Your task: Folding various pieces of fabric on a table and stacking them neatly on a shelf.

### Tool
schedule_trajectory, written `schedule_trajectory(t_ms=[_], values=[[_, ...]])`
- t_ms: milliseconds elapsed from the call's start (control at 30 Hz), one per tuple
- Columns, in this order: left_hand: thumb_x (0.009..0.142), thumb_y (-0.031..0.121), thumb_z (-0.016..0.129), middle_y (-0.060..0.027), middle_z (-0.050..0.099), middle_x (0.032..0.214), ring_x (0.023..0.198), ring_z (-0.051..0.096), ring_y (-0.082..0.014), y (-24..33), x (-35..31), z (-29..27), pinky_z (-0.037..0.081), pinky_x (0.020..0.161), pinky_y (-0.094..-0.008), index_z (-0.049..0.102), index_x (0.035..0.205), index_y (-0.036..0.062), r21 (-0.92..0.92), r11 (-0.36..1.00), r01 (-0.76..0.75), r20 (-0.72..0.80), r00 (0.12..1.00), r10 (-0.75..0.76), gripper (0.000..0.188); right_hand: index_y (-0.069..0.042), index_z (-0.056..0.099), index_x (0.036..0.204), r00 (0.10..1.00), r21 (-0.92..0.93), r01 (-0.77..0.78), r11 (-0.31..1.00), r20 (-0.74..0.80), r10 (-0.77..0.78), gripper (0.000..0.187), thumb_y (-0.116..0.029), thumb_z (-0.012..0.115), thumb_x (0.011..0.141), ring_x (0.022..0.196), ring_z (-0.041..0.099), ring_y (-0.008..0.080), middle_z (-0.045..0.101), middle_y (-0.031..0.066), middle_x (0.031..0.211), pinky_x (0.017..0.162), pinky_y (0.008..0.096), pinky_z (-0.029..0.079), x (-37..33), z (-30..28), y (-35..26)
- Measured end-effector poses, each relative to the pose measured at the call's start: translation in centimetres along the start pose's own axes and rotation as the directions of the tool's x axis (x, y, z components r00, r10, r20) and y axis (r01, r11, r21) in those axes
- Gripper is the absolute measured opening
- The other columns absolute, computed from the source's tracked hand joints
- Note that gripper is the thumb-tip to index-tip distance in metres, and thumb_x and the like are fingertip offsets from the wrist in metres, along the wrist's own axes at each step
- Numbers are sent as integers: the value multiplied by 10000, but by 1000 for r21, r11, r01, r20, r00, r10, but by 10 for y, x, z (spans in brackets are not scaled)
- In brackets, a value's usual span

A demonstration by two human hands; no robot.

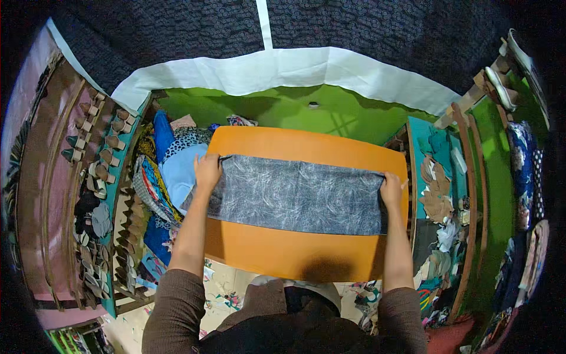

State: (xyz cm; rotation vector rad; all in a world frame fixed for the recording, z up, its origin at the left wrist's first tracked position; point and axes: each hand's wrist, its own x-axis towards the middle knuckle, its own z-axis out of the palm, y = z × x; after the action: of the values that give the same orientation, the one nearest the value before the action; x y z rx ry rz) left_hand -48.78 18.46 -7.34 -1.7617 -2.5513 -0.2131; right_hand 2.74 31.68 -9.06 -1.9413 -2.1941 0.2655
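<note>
Dark patterned cloth [300, 194] lies stretched lengthwise across the middle of the orange surface [283, 251], running from nine o'clock to three with the person at six. From where I stand, the left hand [207, 171] has its grip closed on the cloth near its ten o'clock corner, and the right hand [391, 190] has its grip closed at the two o'clock end. Holding opposite ends like this probably keeps the strip taut and flat, and its long side faces the person, likely so both arms reach it evenly. Toward nine o'clock, light blue fabric [178, 171] sits heaped just beside the surface, perhaps for easy reach. Further out at nine stands a rack of shoe-shaped pieces [112, 141]; scraps [229, 300] litter the floor near seven.
</note>
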Motion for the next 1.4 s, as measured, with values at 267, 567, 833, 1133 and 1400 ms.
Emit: schedule_trajectory(t_ms=[267,567,833,1133,1400], values=[[878,316,435,-124,277,1423,1318,242,-298,161,-79,55,163,1053,-528,349,1347,146,-134,938,-320,133,932,337,506,-151,329,1356,935,-50,355,933,5,-355,514,-267,446,869,1299,274,315,287,105,1420,995,636,157,-81,92,-182],[874,359,433,-131,263,1428,1308,249,-327,37,-70,60,156,1055,-523,368,1342,161,3,995,-98,107,989,97,513,-137,387,1329,982,-179,80,981,-156,-109,469,-281,434,886,1286,298,334,291,145,1414,1007,604,171,-49,83,-83],[859,357,466,-138,264,1423,1303,249,-333,104,-90,70,163,1052,-526,373,1341,188,-102,974,-204,176,960,220,519,-80,426,1286,977,-103,207,973,-34,-212,512,-323,488,840,1276,299,356,323,179,1383,980,636,184,-89,101,-198],[849,373,475,-112,258,1434,1308,256,-303,-21,-92,46,174,1051,-513,367,1347,203,-131,938,-321,157,928,339,537,-182,382,1333,999,-219,-52,974,-6,51,496,-341,468,871,1312,209,369,292,124,1415,1014,609,149,-132,83,-143],[778,472,569,-85,243,1443,1321,227,-303,-45,-103,34,162,1040,-552,368,1340,226,-272,692,-668,278,634,721,645,-174,378,1340,975,-58,112,992,201,-98,510,-367,454,874,1329,162,364,258,135,1428,1026,615,82,-174,81,-248]])
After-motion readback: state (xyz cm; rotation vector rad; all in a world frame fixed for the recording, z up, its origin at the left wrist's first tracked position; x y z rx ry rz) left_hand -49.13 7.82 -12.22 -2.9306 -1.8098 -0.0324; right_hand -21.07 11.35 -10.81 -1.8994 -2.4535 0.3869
